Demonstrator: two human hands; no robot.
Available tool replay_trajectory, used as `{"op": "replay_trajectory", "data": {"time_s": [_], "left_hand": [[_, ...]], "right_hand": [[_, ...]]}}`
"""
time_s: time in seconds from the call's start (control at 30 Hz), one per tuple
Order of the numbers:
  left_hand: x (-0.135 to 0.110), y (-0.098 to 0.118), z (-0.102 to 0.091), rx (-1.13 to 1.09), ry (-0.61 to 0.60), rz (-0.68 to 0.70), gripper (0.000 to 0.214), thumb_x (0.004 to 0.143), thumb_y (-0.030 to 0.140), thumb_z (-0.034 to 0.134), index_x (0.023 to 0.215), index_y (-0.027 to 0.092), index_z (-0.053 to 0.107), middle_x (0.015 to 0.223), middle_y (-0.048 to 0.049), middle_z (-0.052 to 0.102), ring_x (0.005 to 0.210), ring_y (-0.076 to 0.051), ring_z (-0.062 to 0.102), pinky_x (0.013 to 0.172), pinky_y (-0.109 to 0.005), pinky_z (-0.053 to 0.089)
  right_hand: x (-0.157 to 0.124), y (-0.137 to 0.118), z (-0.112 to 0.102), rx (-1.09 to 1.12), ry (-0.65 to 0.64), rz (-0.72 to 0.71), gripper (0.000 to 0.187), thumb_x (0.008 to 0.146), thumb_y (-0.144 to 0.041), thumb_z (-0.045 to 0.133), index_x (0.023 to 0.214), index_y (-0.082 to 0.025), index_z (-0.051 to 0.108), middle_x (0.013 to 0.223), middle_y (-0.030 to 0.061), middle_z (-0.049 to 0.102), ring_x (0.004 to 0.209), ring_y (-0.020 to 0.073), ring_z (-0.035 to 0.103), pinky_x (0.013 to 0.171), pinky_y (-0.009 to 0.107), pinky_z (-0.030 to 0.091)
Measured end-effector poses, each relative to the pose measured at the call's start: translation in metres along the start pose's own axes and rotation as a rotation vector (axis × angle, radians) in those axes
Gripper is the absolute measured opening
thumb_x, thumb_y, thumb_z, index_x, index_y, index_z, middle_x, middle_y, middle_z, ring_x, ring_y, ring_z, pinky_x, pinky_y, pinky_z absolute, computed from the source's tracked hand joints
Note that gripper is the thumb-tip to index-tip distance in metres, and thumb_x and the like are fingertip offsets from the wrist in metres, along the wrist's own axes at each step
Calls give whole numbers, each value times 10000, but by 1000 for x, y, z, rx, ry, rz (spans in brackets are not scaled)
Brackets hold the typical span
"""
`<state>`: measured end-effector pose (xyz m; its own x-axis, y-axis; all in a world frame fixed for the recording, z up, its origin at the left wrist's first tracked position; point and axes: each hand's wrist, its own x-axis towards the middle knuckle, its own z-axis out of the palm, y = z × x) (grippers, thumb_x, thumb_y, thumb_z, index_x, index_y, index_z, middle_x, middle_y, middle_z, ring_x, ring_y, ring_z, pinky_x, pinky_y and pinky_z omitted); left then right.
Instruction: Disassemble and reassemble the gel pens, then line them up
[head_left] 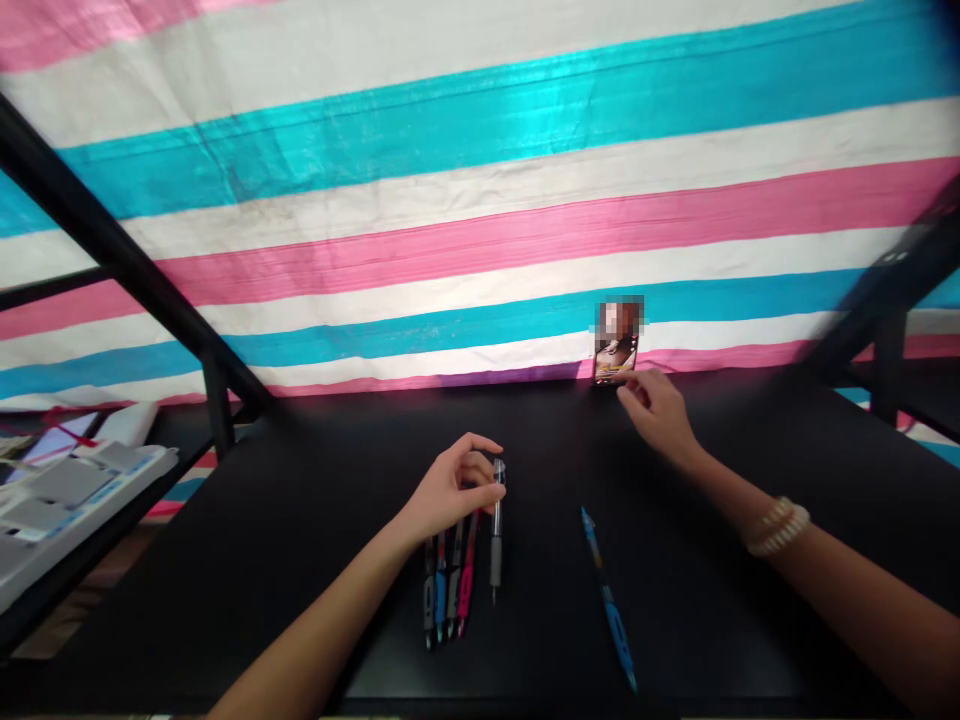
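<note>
My left hand [459, 487] is over the pens at the middle of the table, with its thumb and curled fingers closed on the upper part of a grey pen [496, 560]. Beneath and beside that hand, several pens lie side by side, among them a blue pen [441, 598] and a pink pen [467, 585]; their upper ends are partly hidden by the hand. Toward the back, my right hand [658, 408] reaches to the lower edge of an upright picture card [616, 355], thumb and forefinger apart. Whether the fingertips touch the card I cannot tell.
A light-blue pen [609, 605] lies alone on the black table [360, 650], right of the others. Behind hangs a striped sheet [450, 250]. Black metal bars [150, 270] slope at both sides. A white power strip [82, 500] is at the left.
</note>
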<state>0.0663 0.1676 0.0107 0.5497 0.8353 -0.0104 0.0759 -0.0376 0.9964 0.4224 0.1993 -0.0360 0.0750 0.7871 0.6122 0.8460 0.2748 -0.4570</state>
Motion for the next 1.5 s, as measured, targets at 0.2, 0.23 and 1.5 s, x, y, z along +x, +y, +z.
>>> {"op": "replay_trajectory", "data": {"time_s": [0.2, 0.23, 1.5], "left_hand": [[-7, 5, 6, -15, 10, 51, 388, 801, 287, 852, 1030, 201, 551, 784, 40, 646, 649, -145, 713, 620, -285, 568], [-8, 8, 7, -16, 4, 53, 384, 804, 292, 851, 1026, 201, 552, 791, 35, 650, 654, -144, 711, 621, -284, 569], [-9, 8, -4, 993, -157, 188, 352, 745, 198, 749, 1090, 204, 680, 1075, -90, 707, 1016, -317, 621, 922, -450, 480]], "right_hand": [[-62, -94, -9, 190, -396, -122, 149, 965, -228, 576, 994, -227, 722, 857, 9, 656, 730, 173, 676, 678, 283, 519], [-68, -100, -10, 201, -417, -114, 155, 972, -230, 566, 998, -224, 718, 842, 8, 646, 706, 170, 665, 662, 282, 514], [-94, -117, -55, -291, -855, -131, 608, 814, -598, 730, 454, -232, 404, 504, 76, 627, 457, 223, 561, 515, 317, 131]]}}
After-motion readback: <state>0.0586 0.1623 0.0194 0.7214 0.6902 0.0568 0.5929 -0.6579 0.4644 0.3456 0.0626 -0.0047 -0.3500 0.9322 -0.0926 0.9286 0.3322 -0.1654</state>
